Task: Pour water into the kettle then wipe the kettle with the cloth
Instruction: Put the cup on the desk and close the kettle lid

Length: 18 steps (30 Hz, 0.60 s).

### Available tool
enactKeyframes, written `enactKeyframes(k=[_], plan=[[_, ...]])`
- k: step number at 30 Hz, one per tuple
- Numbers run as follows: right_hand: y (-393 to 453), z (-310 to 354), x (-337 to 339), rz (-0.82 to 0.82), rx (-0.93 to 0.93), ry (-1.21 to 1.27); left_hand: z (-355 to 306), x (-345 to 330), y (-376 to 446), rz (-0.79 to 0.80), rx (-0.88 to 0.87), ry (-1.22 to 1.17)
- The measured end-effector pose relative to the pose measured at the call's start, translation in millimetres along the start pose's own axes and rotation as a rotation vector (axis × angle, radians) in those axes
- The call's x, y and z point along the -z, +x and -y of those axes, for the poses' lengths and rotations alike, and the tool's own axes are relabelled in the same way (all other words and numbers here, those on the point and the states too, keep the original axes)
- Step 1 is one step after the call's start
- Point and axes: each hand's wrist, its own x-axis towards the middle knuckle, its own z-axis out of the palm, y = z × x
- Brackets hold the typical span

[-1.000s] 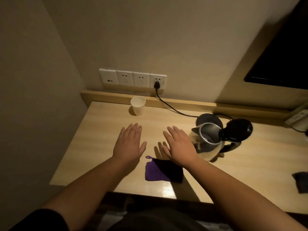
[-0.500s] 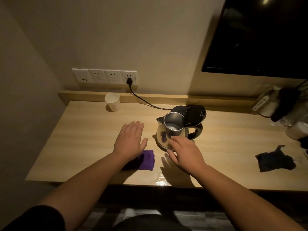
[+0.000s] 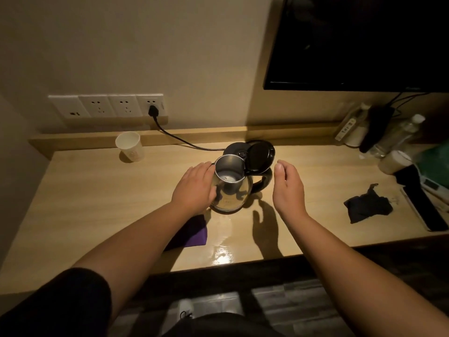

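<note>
A steel kettle (image 3: pixel 230 188) with a black handle stands mid-desk, its black lid (image 3: pixel 260 154) flipped up so the inside shows. My left hand (image 3: pixel 195 187) lies flat against the kettle's left side, fingers together. My right hand (image 3: pixel 288 188) hovers to the right of the handle, fingers loosely curled, holding nothing. A purple cloth (image 3: pixel 193 233) lies on the desk near the front edge, partly hidden under my left forearm. A white paper cup (image 3: pixel 130 147) stands at the back left.
The kettle's black base (image 3: pixel 234 148) sits just behind it, its cord running to a wall socket (image 3: pixel 153 109). A dark cloth (image 3: pixel 368 209) lies at the right. Bottles (image 3: pixel 398 136) and other items crowd the far right. A dark screen (image 3: pixel 359 42) hangs above.
My left hand has left the purple cloth and moved onto the kettle's left side. My right hand has come off the kettle's front and swung to the right of the handle.
</note>
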Motion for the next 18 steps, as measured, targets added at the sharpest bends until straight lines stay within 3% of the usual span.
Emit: enactKeyframes(k=[4,9,18], plan=[[12.9,15.3,-15.1,0.057,-0.028,0.063,6.1,-5.6,-0.3,0.005,-0.008,-0.009],[20.1,30.0,-29.4,0.157,0.102,0.053,10.6,-10.5,-2.1,0.032,-0.017,-0.019],[20.9,36.4,-72.5,0.296,0.45,-0.713,12.8,-17.8,-5.4,0.049,-0.005,-0.03]])
